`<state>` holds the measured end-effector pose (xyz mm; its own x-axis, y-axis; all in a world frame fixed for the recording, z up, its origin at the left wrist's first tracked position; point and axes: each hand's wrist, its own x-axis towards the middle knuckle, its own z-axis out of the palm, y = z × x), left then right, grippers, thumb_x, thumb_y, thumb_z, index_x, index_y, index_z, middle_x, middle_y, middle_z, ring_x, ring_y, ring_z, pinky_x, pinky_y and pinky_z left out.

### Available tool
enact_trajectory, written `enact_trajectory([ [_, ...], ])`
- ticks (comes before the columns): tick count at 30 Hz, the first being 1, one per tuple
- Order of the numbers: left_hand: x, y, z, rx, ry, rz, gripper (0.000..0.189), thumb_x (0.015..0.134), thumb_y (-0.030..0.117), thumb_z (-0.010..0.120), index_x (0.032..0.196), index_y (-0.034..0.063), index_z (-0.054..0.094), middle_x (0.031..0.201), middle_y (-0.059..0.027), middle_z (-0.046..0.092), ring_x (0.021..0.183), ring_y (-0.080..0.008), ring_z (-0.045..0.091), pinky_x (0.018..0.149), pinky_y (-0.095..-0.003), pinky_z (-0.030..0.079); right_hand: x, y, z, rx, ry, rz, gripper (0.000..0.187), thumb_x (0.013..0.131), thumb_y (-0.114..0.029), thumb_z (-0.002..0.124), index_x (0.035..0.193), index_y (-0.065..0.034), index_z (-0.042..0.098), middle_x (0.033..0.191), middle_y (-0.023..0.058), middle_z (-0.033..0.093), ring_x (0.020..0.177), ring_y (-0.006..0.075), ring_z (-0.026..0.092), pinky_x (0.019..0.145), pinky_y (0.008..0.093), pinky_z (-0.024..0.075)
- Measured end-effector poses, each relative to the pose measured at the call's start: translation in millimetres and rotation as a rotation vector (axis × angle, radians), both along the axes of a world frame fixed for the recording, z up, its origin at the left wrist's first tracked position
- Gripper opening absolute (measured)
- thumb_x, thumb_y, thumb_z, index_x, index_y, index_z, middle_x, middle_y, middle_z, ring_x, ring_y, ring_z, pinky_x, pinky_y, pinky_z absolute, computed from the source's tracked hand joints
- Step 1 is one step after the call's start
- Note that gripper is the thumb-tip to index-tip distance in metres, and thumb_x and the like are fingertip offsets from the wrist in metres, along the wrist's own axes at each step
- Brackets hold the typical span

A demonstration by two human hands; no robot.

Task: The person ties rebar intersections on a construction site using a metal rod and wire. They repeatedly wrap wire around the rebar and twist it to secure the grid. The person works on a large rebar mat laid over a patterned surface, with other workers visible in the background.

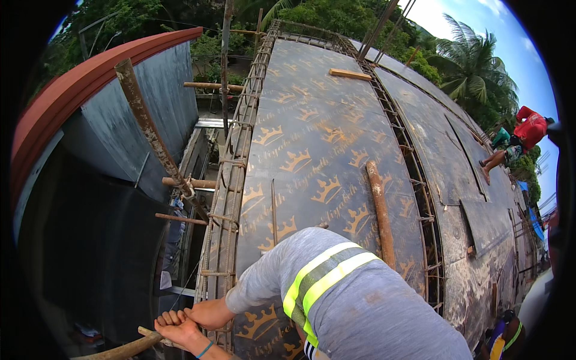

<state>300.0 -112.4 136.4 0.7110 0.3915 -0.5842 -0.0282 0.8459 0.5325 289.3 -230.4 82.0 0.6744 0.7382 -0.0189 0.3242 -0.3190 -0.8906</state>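
Down at the roof-deck edge, my left hand [179, 329], with a blue wristband, has its fingers curled and palm turned up. Against it presses my right hand [209, 313], reaching from a grey sleeve with reflective bands. A thin line [186, 282] rises out of the closed fingers, beside the rebar cage [227, 198]; how each hand grips it is partly hidden. Just left of and below the hands is the end of a wooden pole [130, 345]. Formwork panels [310, 135] printed with crowns lie to the right of the cage.
Left of the cage the deck drops off beside a metal sheet wall [148, 108]. Rusty pipes [153, 130] lean and jut there. A rusty pipe [380, 211] and a wood piece [350, 74] lie on the panels. A rebar-filled gap [411, 166] crosses the deck. Co-workers [528, 128] are at right.
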Motion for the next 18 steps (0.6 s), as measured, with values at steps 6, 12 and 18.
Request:
enact_trajectory([
  [6,4.0,34.1,-47.0,-0.048,-0.381,-0.284,0.04,0.105,0.024,0.039,0.067,0.0137,0.036,0.059,0.001,0.034,0.049,-0.0106,0.03,0.045,-0.0258,0.029,9.9,4.0,2.4,-0.095,0.089,0.019,0.033,0.085,-0.015,0.06,0.102,0.0104,0.046,0.086,0.0295,0.065,0.086,0.0455,0.066,0.067,0.0467,0.0533],
  [12,1.3,91.4,-97.8,-0.096,-0.342,-0.244,0.035,0.096,0.013,0.043,0.065,0.016,0.028,0.062,0.0009,0.025,0.057,-0.0128,0.024,0.059,-0.0318,0.026,16.7,10.0,6.5,-0.004,-0.046,-0.033,0.034,0.086,-0.023,0.059,0.096,0.0099,0.054,0.08,0.0276,0.066,0.08,0.0449,0.067,0.067,0.0481,0.053],
  [18,11.8,57.9,-52.9,-0.076,-0.15,-0.087,0.029,0.085,0.011,0.044,0.06,0.0135,0.03,0.063,-0.003,0.029,0.063,-0.0172,0.028,0.067,-0.0347,0.025,34.0,20.5,-2.1,-0.081,-0.09,-0.077,0.03,0.083,-0.023,0.06,0.089,0.0072,0.059,0.078,0.0251,0.067,0.078,0.042,0.068,0.067,0.0467,0.0535],
])
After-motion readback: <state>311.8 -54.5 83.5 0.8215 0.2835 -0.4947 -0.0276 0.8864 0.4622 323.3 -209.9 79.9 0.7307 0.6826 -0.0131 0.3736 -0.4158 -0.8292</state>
